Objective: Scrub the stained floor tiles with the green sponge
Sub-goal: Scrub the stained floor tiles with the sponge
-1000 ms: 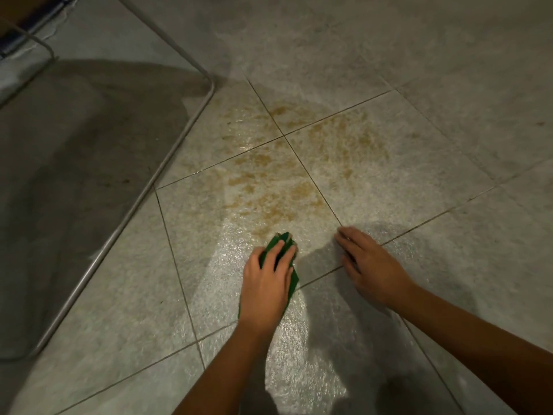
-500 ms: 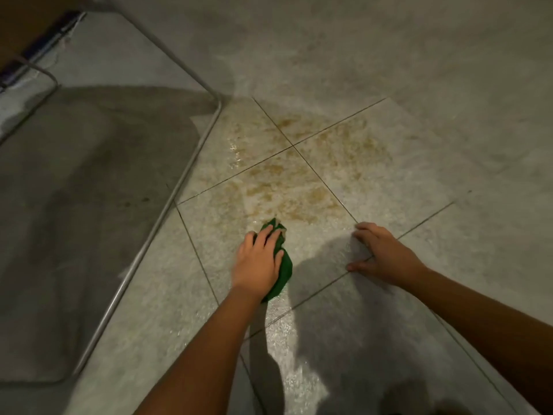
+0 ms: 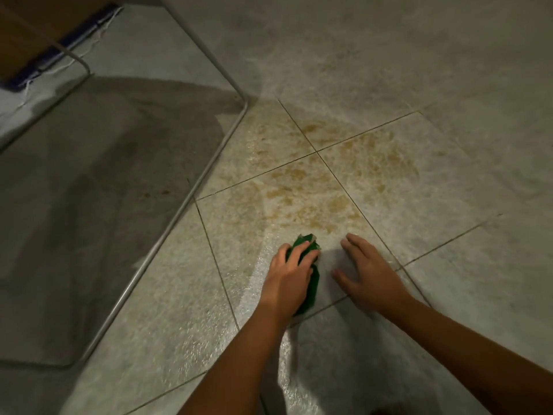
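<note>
— Green sponge (image 3: 314,284): where is it, and what has hold of it?

— From the head view, it lies on the floor tiles (image 3: 398,181) under the left hand (image 3: 288,278), whose fingers curl over its top and grasp it. The right hand (image 3: 369,275) is at the sponge's 3 o'clock, just beside it. It lies flat on the tile with its fingers straight and spread, holding nothing, probably as a brace.

— And the dirt?

— A brown, blotchy stain (image 3: 314,202) starts just off the sponge's tip at 12 o'clock. It spreads over the four tiles that meet at a grout cross.

— So how should the scrubbing go?

— I'd push toward 12 o'clock with the palm's weight over the sponge, in short overlapping strokes, and work along the grout lines where grime tends to sit. The tile near the hands shines as if wet, so the bracing hand could slip. A metal tube frame (image 3: 140,268) runs past at 9 o'clock, well clear of the strokes.

— How does the sponge look?

— Dark green and bunched or folded, with a pale worn edge at its far tip. Most of it is hidden under the hand. Little of the stain looks lifted yet, I'd judge.
</note>
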The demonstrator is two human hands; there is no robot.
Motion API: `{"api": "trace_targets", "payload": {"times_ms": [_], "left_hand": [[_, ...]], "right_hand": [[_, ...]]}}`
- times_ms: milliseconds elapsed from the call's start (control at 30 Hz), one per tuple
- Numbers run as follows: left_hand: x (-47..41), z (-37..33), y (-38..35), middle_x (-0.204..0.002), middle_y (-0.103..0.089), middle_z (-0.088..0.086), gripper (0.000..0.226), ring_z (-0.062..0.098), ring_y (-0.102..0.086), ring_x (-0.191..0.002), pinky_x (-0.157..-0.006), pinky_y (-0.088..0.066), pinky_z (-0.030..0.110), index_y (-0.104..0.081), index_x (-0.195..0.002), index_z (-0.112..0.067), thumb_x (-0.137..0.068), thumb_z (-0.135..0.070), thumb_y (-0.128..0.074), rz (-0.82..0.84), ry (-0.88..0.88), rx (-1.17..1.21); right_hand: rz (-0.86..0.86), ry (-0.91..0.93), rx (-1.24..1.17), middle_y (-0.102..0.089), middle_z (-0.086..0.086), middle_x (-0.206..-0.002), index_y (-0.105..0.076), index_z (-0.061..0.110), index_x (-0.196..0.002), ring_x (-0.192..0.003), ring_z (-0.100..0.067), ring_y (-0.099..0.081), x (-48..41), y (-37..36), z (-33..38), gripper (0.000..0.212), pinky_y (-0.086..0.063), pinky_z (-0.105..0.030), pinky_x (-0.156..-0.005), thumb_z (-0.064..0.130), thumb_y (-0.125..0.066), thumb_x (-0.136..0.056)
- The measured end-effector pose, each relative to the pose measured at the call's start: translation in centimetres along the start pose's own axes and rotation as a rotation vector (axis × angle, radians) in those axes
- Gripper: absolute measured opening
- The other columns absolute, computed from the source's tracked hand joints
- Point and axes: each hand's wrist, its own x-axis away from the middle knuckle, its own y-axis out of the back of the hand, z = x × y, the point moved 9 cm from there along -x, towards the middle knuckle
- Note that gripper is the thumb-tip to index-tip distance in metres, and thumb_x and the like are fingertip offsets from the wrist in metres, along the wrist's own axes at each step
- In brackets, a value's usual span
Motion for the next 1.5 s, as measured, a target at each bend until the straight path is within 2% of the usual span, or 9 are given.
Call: {"api": "trace_targets", "payload": {"times_ms": [167,367,533,733,900,1033,1200,1333,1500], "left_hand": [[-1.2,4.6,1.6,-0.154,-0.021,-0.007,0.045,0.022,-0.013,-0.141,-0.114,-0.016,0.036,-0.025,-0.147,-0.026,-0.103,-0.031,-0.027,0.003,0.150,-0.079],[2.7,7.7,2.3,-0.154,-0.022,-0.006,0.046,0.022,-0.019,-0.136,-0.113,-0.019,0.034,-0.026,-0.147,-0.025,-0.102,-0.034,-0.030,-0.113,0.394,-0.040],[2.9,4.9,1.3,-0.129,-0.058,0.005,0.039,0.035,-0.055,-0.113,-0.091,-0.048,0.046,-0.062,-0.121,-0.019,-0.083,-0.024,-0.069,-0.148,0.250,-0.029],[-0.4,6.2,2.7,-0.151,-0.028,-0.005,0.042,0.023,-0.024,-0.134,-0.109,-0.023,0.035,-0.036,-0.143,-0.028,-0.101,-0.034,-0.033,-0.122,0.183,-0.086],[0.6,12.0,5.0,-0.149,-0.034,-0.003,0.043,0.024,-0.028,-0.131,-0.108,-0.028,0.035,-0.039,-0.141,-0.024,-0.099,-0.036,-0.037,-0.182,0.342,-0.090],[3.2,13.9,5.2,-0.144,-0.042,0.006,0.041,0.031,-0.033,-0.128,-0.106,-0.030,0.041,-0.048,-0.136,-0.014,-0.097,-0.027,-0.047,-0.228,0.408,-0.054],[4.2,10.4,3.4,-0.125,-0.061,0.008,0.036,0.030,-0.046,-0.112,-0.086,-0.051,0.045,-0.063,-0.119,-0.012,-0.092,-0.027,-0.045,-0.235,0.272,-0.116],[2.1,11.1,3.6,-0.124,-0.060,0.005,0.038,0.031,-0.054,-0.105,-0.083,-0.051,0.041,-0.063,-0.118,-0.015,-0.092,-0.029,-0.039,-0.225,0.262,-0.123],[-0.7,14.5,5.7,-0.151,-0.029,0.003,0.044,0.027,-0.028,-0.131,-0.108,-0.026,0.036,-0.034,-0.144,-0.019,-0.102,-0.030,-0.033,-0.207,0.434,-0.120]], "right_hand": [[-0.014,0.099,0.025,-0.024,-0.003,-0.150,-0.028,0.011,-0.143,-0.135,-0.017,-0.020,-0.7,-0.8,2.4,0.068,-0.010,-0.021,-0.104,0.046,-0.051,-0.089],[0.048,0.119,0.016,-0.015,0.007,-0.151,-0.022,0.015,-0.145,-0.134,-0.006,-0.011,-0.1,-1.3,1.0,0.081,-0.007,-0.023,-0.107,0.063,-0.044,-0.084],[0.035,0.188,0.080,-0.029,0.005,-0.144,-0.034,0.010,-0.140,-0.130,-0.004,-0.019,-0.1,-1.3,0.9,0.083,-0.008,-0.037,-0.108,0.068,-0.035,-0.081],[0.075,0.224,0.100,-0.042,-0.008,-0.141,-0.047,0.008,-0.133,-0.127,-0.024,-0.038,-0.7,-2.4,1.7,0.080,-0.018,-0.037,-0.104,0.068,-0.032,-0.082],[0.090,0.210,0.108,-0.044,-0.010,-0.139,-0.048,0.007,-0.131,-0.128,-0.028,-0.038,-0.9,-3.0,1.5,0.075,-0.014,-0.038,-0.105,0.062,-0.037,-0.081],[0.090,0.236,0.119,-0.049,-0.012,-0.134,-0.051,0.005,-0.128,-0.124,-0.031,-0.044,-1.0,-3.0,1.6,0.081,-0.019,-0.043,-0.102,0.068,-0.025,-0.085],[0.055,0.227,0.092,-0.046,-0.011,-0.138,-0.050,0.005,-0.130,-0.127,-0.024,-0.036,-0.8,-2.8,1.6,0.074,-0.021,-0.041,-0.102,0.060,-0.038,-0.081],[0.031,0.239,0.112,-0.048,-0.012,-0.135,-0.051,0.005,-0.128,-0.126,-0.026,-0.038,-0.8,-2.9,1.7,0.072,-0.024,-0.042,-0.101,0.058,-0.041,-0.081],[0.005,0.236,0.113,-0.044,-0.007,-0.140,-0.046,0.009,-0.133,-0.129,-0.016,-0.028,-0.8,-2.9,1.5,0.074,-0.021,-0.040,-0.103,0.061,-0.040,-0.081]]}}
